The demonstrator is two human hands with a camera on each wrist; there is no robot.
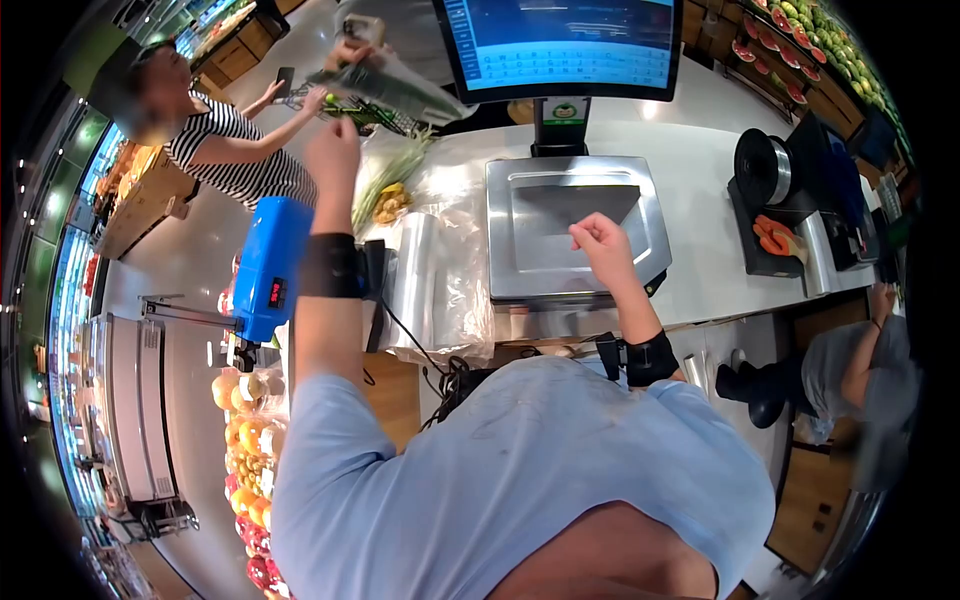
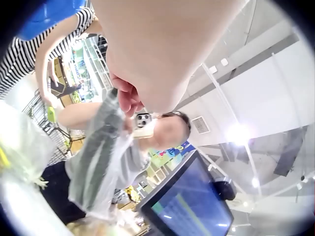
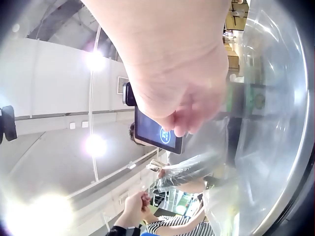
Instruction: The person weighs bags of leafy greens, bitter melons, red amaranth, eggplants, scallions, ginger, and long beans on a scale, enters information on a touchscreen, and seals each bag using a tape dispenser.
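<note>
On the black-framed rectangular blue monitor (image 1: 575,30), I read QWERTY keyboard letters; the blue plastic box's (image 1: 272,250) red digits blur.

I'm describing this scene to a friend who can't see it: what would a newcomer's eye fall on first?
Likely the big lit monitor at the top of the head view, with the shiny metal scale below it, the right hand above its plate. Next, a clear bag with something long and green, just beyond the left hand. The bright blue box left of center also stands out.
</note>
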